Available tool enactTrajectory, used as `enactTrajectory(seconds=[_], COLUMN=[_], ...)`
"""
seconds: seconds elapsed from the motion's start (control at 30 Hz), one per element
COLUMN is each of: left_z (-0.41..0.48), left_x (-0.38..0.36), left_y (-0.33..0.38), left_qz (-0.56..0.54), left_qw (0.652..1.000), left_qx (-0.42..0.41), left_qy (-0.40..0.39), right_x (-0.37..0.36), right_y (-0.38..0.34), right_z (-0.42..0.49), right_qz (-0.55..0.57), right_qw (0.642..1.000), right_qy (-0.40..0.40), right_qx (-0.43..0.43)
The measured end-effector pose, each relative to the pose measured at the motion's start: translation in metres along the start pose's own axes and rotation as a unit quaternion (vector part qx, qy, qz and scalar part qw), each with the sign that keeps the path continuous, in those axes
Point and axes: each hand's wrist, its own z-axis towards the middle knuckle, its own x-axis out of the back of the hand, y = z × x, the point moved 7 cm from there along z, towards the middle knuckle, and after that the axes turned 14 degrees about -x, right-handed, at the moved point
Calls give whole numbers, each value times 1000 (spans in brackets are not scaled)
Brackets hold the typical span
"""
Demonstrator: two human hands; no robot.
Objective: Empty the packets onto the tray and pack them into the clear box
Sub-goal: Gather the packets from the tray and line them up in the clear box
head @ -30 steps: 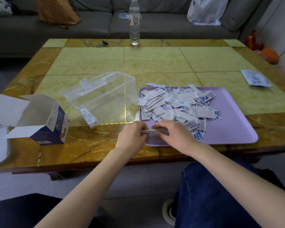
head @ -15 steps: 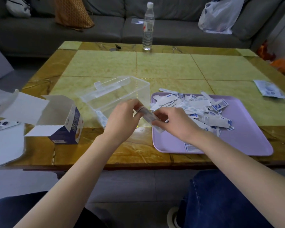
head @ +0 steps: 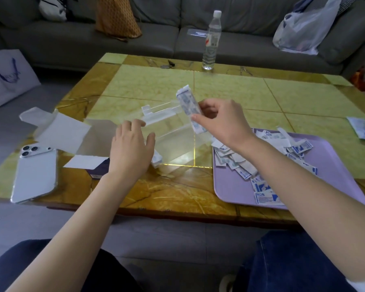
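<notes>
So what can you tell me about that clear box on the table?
The clear box looks like see-through plastic, rectangular, its lid bearing a small tab. It sits on the table between a carton and the tray. A few packets lie in its near left corner. The left hand rests open against its left side; the right hand holds a packet stack above it.
</notes>
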Motion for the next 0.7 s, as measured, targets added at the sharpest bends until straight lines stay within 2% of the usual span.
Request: enactTrajectory(seconds=[0.17,0.37,0.53,0.7], left_z=[-15,-22,-22,-25], left_x=[-11,-16,-18,-24], left_y=[-3,-10,-12,-13], left_qz=[-30,-59,-60,-65], left_qw=[999,996,996,996], left_qx=[10,20,12,-11], left_qy=[-29,-60,-61,-59], right_x=[-28,-73,-103,-124], right_y=[-13,0,18,28], right_z=[17,35,45,50], right_qz=[8,-126,-265,-382], right_qw=[1000,983,938,883], right_qy=[-21,-110,-187,-227], right_qx=[-22,-72,-127,-152])
